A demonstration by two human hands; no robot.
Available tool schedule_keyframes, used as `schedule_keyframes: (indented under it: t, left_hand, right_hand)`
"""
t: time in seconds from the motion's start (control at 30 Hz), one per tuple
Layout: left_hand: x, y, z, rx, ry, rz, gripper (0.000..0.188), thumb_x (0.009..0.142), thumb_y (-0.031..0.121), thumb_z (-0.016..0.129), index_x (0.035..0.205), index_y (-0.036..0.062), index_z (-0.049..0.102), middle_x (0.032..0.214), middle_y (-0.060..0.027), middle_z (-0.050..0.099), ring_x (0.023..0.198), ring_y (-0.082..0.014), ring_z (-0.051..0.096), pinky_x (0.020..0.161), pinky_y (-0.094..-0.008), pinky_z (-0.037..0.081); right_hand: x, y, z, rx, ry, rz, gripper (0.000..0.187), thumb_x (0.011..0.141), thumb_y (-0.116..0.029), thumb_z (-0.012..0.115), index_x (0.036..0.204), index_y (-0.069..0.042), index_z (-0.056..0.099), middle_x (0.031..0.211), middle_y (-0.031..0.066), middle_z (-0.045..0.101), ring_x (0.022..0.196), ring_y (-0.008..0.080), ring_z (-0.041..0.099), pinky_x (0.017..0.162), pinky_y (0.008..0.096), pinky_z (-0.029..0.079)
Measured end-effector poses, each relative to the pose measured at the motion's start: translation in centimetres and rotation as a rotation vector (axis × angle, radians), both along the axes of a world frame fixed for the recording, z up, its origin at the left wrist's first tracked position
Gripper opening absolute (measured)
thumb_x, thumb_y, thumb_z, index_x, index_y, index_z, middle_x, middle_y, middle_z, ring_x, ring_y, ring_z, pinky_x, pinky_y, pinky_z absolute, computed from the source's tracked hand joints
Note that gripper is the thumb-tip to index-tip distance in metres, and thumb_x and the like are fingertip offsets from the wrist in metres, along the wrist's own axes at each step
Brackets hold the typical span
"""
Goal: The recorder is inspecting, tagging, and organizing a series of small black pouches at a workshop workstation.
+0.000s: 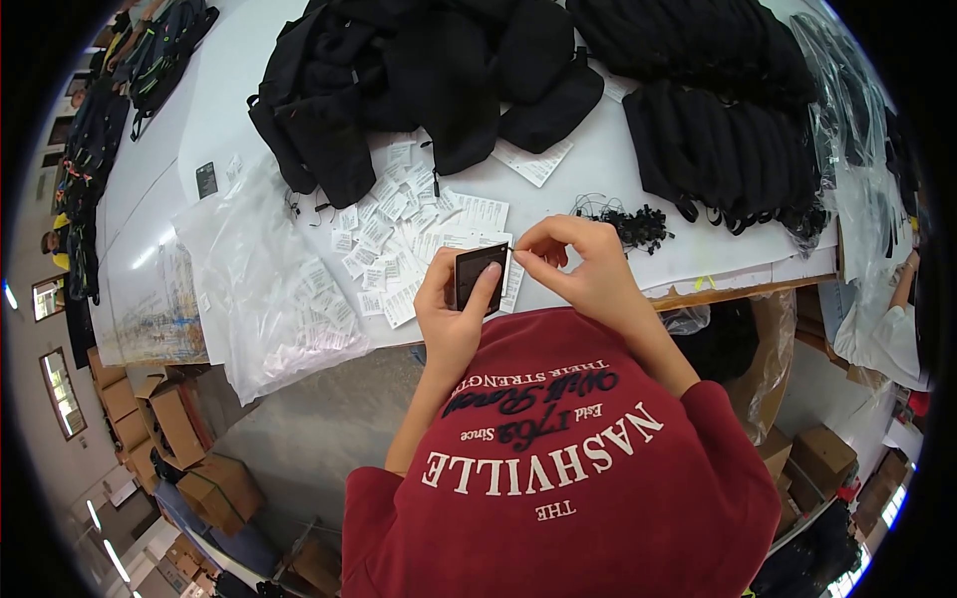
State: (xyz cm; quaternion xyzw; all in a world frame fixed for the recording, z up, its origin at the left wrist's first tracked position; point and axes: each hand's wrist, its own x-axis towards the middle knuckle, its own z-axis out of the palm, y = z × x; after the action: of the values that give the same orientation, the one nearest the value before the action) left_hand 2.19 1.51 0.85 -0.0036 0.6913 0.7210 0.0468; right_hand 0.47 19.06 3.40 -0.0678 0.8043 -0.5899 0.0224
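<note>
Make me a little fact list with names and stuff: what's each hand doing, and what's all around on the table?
Left hand: holds a flat black card, thumb on its face
Right hand: thumb and finger pinched by the card's edge; what's between them is too small to tell
Near the hands: scattered white labels
Left side: clear plastic bag
Far side: heap of black cloth items
Right side: tangle of black cords

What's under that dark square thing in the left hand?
White printed sheets lie on the table below the dark square thing, showing around it and the left hand. The patch right behind both is covered, so I can't see what's there.
</note>
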Motion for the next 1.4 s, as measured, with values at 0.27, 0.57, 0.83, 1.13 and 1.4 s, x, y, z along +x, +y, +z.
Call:
schedule_keyframes:
  t: [0.27,0.57,0.83,1.13,1.4]
  left_hand:
    - [-0.5,0.2,0.1,-0.289,0.323,-0.007,0.019,0.076,-0.004,0.07,0.094,0.0004,0.068,0.079,-0.0043,0.056,0.067,-0.0108,0.05,0.06,-0.0222,0.04]
    - [-1.2,-1.2,-0.5,0.243,-0.062,-0.302,0.014,0.091,0.005,0.058,0.102,-0.0021,0.064,0.087,-0.0046,0.061,0.074,-0.0075,0.054,0.065,-0.0218,0.042]
    - [-2.2,0.9,-1.1,0.026,0.004,-0.458,0.009,0.093,0.008,0.055,0.094,-0.0008,0.057,0.081,-0.002,0.059,0.07,-0.0053,0.054,0.064,-0.0202,0.042]
    - [-8.3,7.9,-3.0,0.348,0.002,-0.579,0.02,0.098,0.017,0.047,0.107,0.0007,0.053,0.097,-0.0066,0.063,0.075,-0.0083,0.054,0.07,-0.0224,0.043]
    - [-9.0,11.3,-8.7,0.216,-0.22,-0.987,0.025,0.098,0.024,0.049,0.096,0.0037,0.063,0.081,0.0005,0.062,0.071,-0.0068,0.051,0.068,-0.0223,0.042]
  right_hand:
    - [0.0,0.2,-0.5,-0.019,-0.049,0.021,0.008,0.078,-0.006,0.069,0.082,-0.001,0.066,0.07,0.0031,0.063,0.059,0.009,0.054,0.055,0.022,0.042]
    - [0.0,1.5,-0.7,-0.061,-0.051,0.101,0.008,0.078,-0.006,0.07,0.084,-0.001,0.067,0.065,0.0041,0.062,0.055,0.0085,0.055,0.055,0.0218,0.043]
    - [0.8,3.0,-0.5,-0.22,-0.238,0.134,0.012,0.084,-0.012,0.068,0.09,-0.003,0.064,0.059,0.0021,0.058,0.054,0.0079,0.053,0.053,0.0222,0.042]
    - [0.1,7.5,0.0,-0.268,-0.216,-0.083,0.007,0.087,-0.007,0.063,0.089,0.0,0.063,0.069,0.0014,0.061,0.058,0.0056,0.056,0.054,0.0188,0.043]
    - [-0.3,11.8,0.5,-0.867,0.104,-0.432,0.011,0.091,-0.009,0.057,0.098,-0.001,0.062,0.067,0.0017,0.058,0.06,0.0073,0.055,0.055,0.0201,0.043]
